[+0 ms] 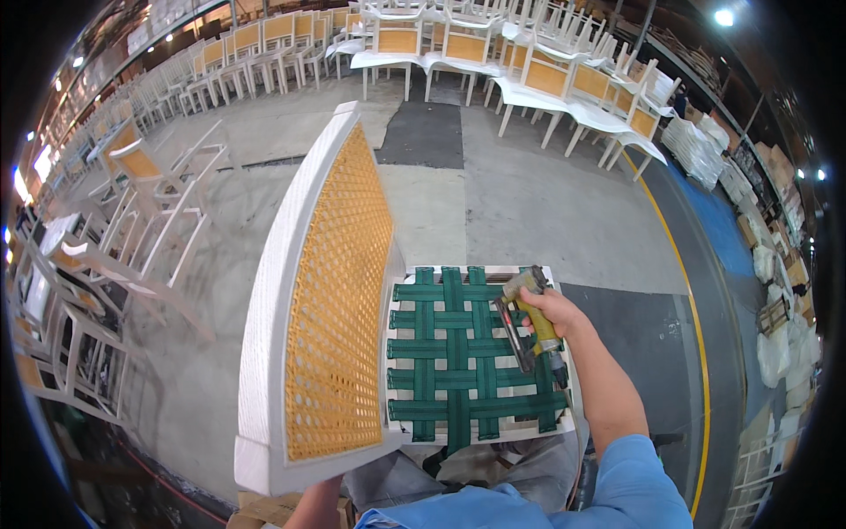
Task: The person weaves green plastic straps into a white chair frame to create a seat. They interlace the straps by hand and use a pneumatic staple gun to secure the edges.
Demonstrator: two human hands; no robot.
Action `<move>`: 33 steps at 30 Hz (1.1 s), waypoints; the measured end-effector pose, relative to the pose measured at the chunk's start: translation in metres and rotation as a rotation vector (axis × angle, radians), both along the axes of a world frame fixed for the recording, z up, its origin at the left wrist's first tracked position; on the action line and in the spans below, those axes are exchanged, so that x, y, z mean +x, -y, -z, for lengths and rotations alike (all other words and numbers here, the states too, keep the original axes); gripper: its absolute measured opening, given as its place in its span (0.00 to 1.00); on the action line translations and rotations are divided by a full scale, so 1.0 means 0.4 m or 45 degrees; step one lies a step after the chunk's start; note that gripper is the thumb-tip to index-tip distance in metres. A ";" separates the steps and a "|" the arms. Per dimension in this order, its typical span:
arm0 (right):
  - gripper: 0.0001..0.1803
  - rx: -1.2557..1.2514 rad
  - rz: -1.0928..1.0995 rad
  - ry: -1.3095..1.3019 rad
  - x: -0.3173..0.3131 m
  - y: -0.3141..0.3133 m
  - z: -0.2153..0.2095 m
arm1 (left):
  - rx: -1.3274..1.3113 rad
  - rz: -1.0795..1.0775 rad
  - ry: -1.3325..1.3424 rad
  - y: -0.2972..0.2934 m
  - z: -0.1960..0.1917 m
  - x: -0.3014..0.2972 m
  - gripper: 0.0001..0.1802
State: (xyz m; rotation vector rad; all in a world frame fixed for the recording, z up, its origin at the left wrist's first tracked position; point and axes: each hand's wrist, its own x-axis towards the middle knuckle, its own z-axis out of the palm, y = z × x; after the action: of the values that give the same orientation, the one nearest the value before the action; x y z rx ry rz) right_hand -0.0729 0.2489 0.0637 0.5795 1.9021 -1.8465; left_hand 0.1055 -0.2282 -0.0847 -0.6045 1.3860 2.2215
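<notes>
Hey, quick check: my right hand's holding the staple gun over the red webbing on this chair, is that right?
Not quite: the webbing is green, not red, as the head view shows. Your right hand does hold the staple gun over it on the chair.

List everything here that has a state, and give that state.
Right hand: closed around the staple gun
Left hand: hidden
Staple gun: held over the green webbing
Green webbing: interlaced, gaps between straps
Cane panel: framed in the chair back
White sheets: draped over far chairs
Ceiling light: lit
</notes>
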 end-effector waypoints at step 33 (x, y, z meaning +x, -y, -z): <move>0.25 -0.563 -0.223 0.109 0.624 0.295 0.405 | -0.448 1.075 -0.024 -0.414 -0.027 0.299 0.14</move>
State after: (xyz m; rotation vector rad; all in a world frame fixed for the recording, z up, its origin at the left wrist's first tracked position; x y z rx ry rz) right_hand 0.1766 0.1309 -0.0985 0.3254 1.3770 -2.0008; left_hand 0.2249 -0.0628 -0.0739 -0.0550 1.6507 1.3308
